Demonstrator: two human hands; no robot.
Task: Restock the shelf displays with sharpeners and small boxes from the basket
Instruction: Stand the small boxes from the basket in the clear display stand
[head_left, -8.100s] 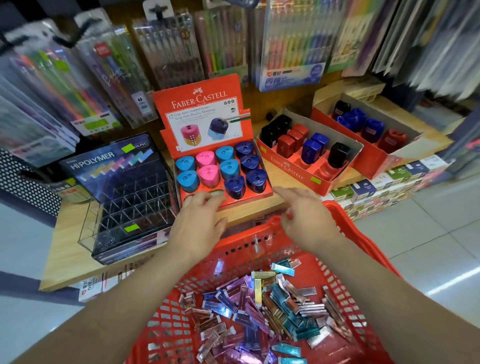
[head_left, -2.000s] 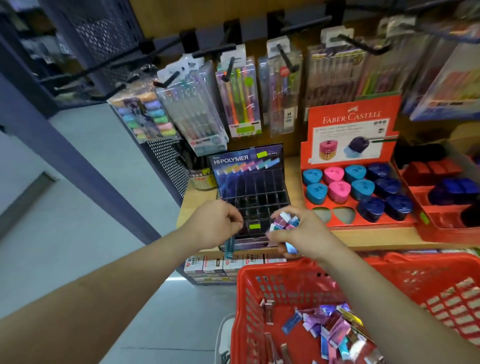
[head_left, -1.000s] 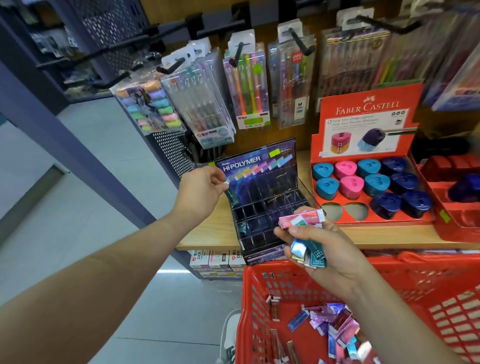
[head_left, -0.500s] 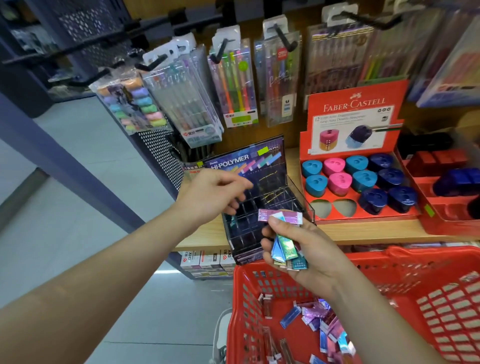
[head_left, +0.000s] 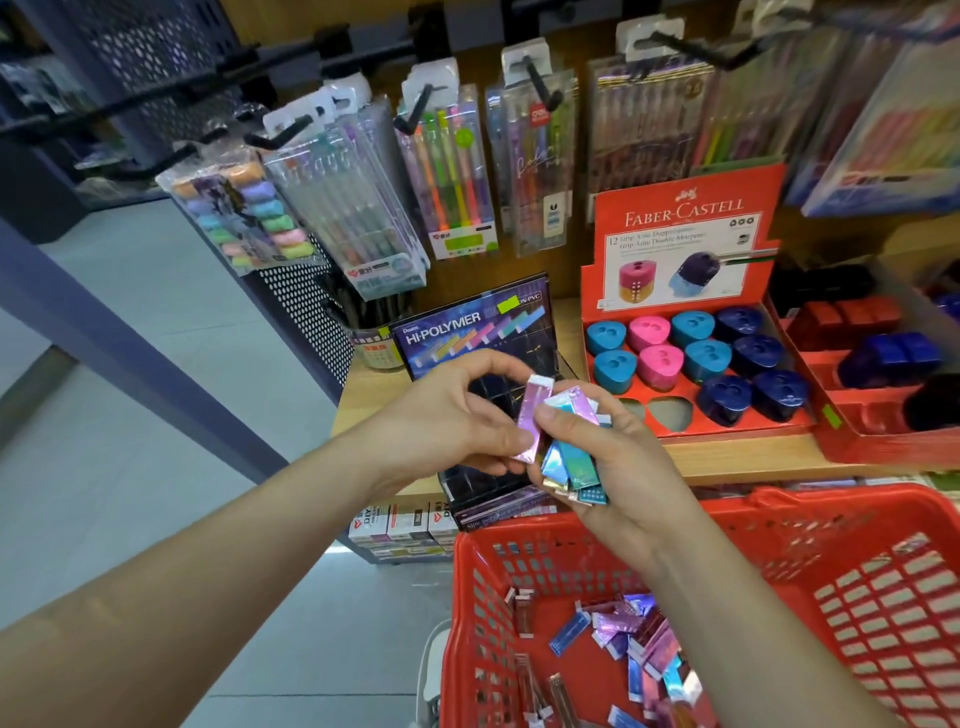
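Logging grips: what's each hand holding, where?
Left hand pinches a pink box, thumb near its lower end; right hand grips a bundle of small boxes mid-length.

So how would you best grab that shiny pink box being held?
Probably near its free white top, from the left: the shiny pink box stands almost upright on the bunch's left edge, teal boxes and the right hand blocking its other side.
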